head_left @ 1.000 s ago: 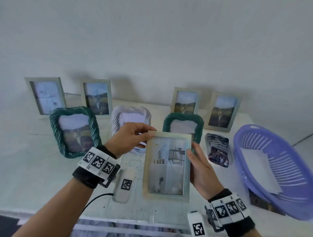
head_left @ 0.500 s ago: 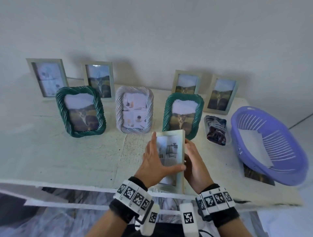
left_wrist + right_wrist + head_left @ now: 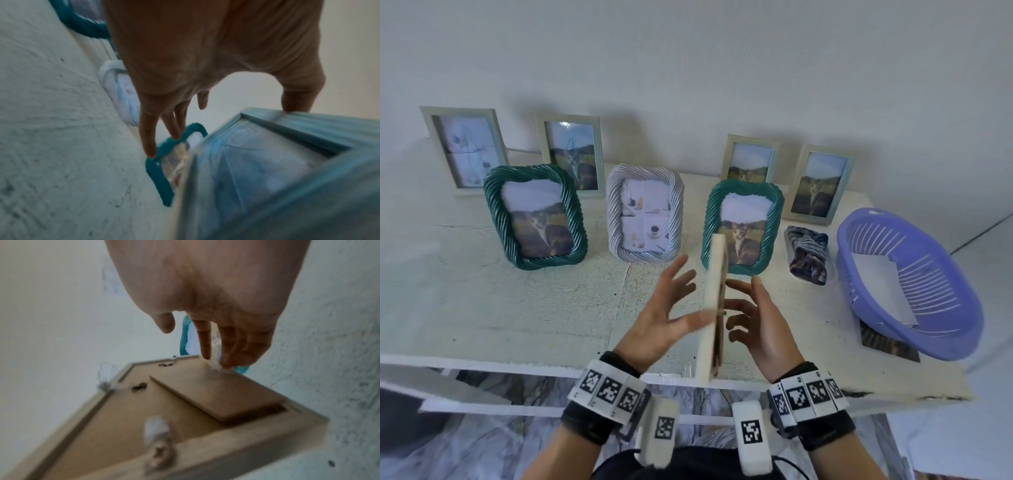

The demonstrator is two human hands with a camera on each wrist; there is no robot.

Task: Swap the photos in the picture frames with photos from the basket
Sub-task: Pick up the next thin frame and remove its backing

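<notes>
Looking down from the head, a pale frame (image 3: 715,308) stands edge-on above the white desk (image 3: 517,308) between the spread left hand (image 3: 664,315), thumb on its front, and the loosely open right hand (image 3: 760,325); wrist tags carry only square codes, no words. Left wrist shows the blurred glass front (image 3: 257,162) under the thumb. Right wrist alone shows its brown back (image 3: 164,402), fingers (image 3: 205,344) at the far edge, contact unclear; the purple basket (image 3: 945,274) appears only overhead.

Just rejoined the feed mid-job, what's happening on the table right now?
A person holds a pale frame edge-on between both hands. The left hand has its thumb on the glass side; the right hand is at the brown backing, fingers loosely curled. Seven other frames stand on the table. The purple basket holds white paper.
</notes>
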